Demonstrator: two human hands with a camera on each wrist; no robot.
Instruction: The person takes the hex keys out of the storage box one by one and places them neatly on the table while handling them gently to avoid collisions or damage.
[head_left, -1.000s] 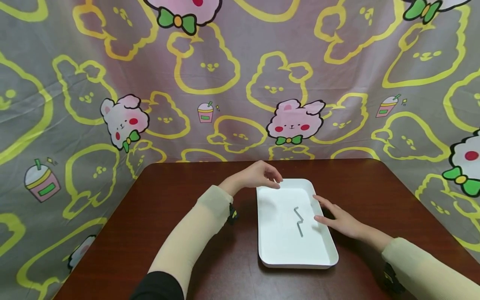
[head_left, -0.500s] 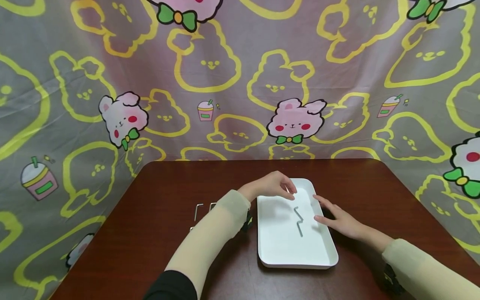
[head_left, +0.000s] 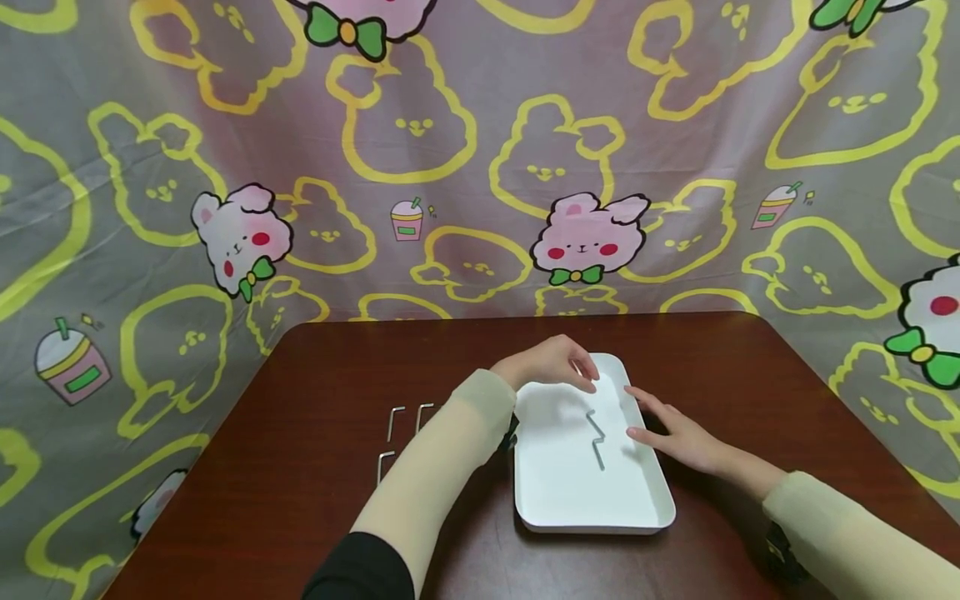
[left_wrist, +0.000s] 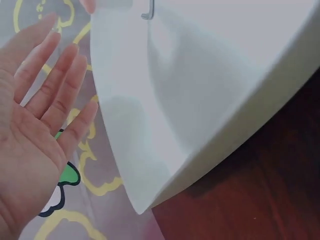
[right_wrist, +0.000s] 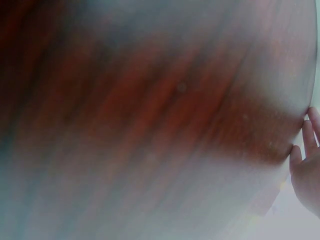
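Two grey L-shaped hex keys, an upper one (head_left: 596, 425) and a lower one (head_left: 598, 455), lie end to end in a zigzag inside the white tray (head_left: 547, 507). Above the tray's far end is my left hand (head_left: 553, 363); its fingers are loosely extended with nothing between them in the left wrist view, where one bent hex key end (left_wrist: 151, 9) also shows. My right hand (head_left: 686, 437) rests its fingers against the tray's right wall, fingers spread. Only part of the right hand (right_wrist: 307, 170) appears at the edge of the right wrist view.
More hex keys lie on the brown table (head_left: 315, 500) left of the tray, including a back left one (head_left: 392, 423), one beside it (head_left: 422, 417) and a nearer one (head_left: 382, 467). My left sleeve hides part of that area. A patterned curtain (head_left: 465, 150) hangs behind.
My left hand has moved right, from the tray's far left corner to over its far middle. The hex keys on the table have come into view behind the arm. The right hand stays put.
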